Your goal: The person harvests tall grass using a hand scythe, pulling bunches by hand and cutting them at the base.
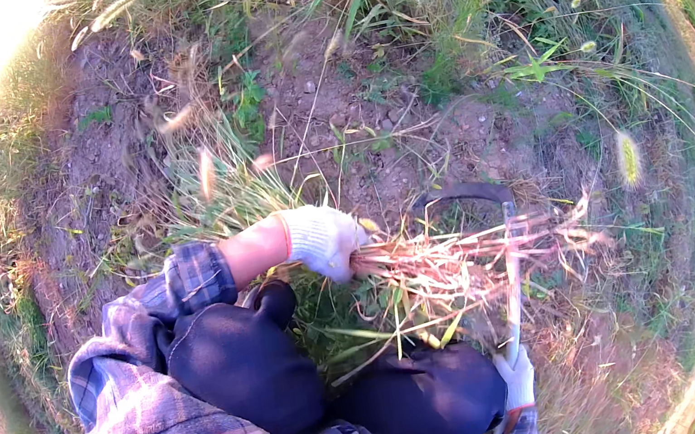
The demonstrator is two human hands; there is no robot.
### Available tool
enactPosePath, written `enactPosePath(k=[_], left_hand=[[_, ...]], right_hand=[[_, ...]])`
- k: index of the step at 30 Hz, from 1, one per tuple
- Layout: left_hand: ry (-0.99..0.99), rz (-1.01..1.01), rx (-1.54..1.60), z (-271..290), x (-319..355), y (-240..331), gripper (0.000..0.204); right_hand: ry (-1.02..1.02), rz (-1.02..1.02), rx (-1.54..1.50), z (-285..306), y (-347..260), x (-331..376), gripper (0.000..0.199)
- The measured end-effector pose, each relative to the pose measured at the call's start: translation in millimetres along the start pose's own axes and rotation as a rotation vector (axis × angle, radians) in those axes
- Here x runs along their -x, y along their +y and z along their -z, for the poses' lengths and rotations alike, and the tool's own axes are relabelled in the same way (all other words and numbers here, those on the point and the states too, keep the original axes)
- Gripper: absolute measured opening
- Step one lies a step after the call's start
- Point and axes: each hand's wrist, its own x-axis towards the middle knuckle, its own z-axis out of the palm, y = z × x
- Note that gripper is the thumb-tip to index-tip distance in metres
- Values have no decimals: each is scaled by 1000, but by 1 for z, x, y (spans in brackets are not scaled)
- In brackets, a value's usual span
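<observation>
My left hand (324, 239), in a white work glove, is closed around a bunch of grass stalks (465, 257) at their base; the pale reddish stems and roots fan out to the right. My right hand (516, 377), also gloved in white, grips the handle of a sickle (513, 281). The handle runs up to a dark curved blade (463, 193) that hooks over the bunch just beyond my left hand. My dark trousered knees (243, 363) sit below the left hand.
Bare brown soil with small stones (368, 121) lies ahead. Tall green grass and seed heads (522, 50) stand at the top and right. Cut grass blades (224, 192) lie to the left. Dry grass (607, 339) covers the ground at right.
</observation>
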Motion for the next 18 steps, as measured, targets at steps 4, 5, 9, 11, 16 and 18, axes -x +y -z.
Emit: enactPosePath(k=[4, 5, 9, 11, 16, 18], left_hand=[[208, 32, -256, 9, -33, -12, 32], [206, 16, -374, 5, -35, -9, 32], [174, -10, -727, 7, -44, 8, 33], [208, -69, -754, 8, -52, 5, 35], [324, -211, -786, 14, -111, -8, 40], [341, -218, -841, 23, -142, 0, 41]], right_hand=[[64, -30, -542, -51, -43, -33, 27], [78, -54, -536, -61, -49, -41, 26], [114, -65, -510, -73, -47, -57, 22], [127, -49, -479, -72, -40, -55, 21], [137, -103, -751, -70, -53, -48, 21], [162, -96, -807, -67, -56, -45, 21]])
